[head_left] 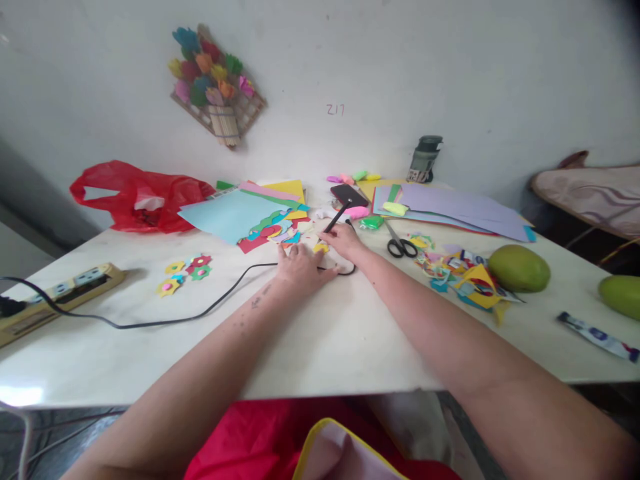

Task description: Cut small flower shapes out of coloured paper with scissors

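Observation:
My right hand (344,241) is closed around a slim black pen (338,216), which leans up and to the right. Just left of its fingertips, a small yellow paper piece (321,247) lies on the table. My left hand (303,267) rests flat with its fingers spread, beside that piece and over a black cable (220,308). Beyond my left fingertips is a pile of coloured paper cutouts (273,231). Several paper flowers with round centres (200,272) lie further left.
Scissors (401,247) and paper scraps (463,273) lie to the right, near a green mango (519,268) and a glue tube (597,337). A phone (349,195) and coloured sheets (450,207) are at the back. On the left are a red bag (120,200) and a power strip (65,297).

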`<state>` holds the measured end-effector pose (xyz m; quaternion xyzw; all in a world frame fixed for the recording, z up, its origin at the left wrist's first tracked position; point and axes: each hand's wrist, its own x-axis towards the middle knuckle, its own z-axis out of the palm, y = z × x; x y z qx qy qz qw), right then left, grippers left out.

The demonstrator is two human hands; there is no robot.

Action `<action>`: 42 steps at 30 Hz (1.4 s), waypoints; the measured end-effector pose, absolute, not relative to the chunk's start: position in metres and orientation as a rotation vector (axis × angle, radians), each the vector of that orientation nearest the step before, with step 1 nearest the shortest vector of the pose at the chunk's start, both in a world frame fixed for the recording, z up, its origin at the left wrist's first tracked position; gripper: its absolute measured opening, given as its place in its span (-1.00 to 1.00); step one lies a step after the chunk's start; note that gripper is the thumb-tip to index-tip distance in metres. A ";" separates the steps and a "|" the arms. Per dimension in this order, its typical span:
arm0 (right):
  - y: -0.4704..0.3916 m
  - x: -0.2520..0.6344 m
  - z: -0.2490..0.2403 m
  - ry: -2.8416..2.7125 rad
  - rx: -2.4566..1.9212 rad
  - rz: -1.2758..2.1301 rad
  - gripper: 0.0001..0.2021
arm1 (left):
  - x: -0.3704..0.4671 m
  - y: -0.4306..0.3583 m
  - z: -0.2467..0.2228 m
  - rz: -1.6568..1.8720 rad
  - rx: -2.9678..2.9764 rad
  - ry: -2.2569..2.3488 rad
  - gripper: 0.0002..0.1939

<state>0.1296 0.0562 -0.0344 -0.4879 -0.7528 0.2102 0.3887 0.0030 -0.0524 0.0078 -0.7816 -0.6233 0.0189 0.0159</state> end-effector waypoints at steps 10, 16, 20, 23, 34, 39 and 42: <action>0.053 0.129 -0.031 -1.926 -1.255 0.530 -0.77 | 0.003 -0.053 0.010 0.094 -2.430 -1.956 -0.22; 0.050 0.129 -0.029 -1.936 -1.269 0.521 -0.77 | 0.004 -0.054 0.011 0.100 -2.433 -1.957 -0.21; 0.052 0.129 -0.030 -1.937 -1.263 0.506 -0.77 | 0.005 -0.055 0.013 0.095 -2.431 -1.967 -0.23; 0.052 0.129 -0.031 -1.931 -1.257 0.512 -0.77 | 0.005 -0.056 0.014 0.087 -2.432 -1.968 -0.23; 0.051 0.129 -0.029 -1.945 -1.284 0.494 -0.76 | 0.004 -0.054 0.012 0.095 -2.438 -1.941 -0.23; 0.050 0.129 -0.028 -1.943 -1.275 0.494 -0.78 | 0.004 -0.055 0.013 0.106 -2.436 -1.954 -0.21; 0.050 0.129 -0.028 -1.940 -1.274 0.499 -0.78 | 0.004 -0.054 0.012 0.096 -2.433 -1.949 -0.21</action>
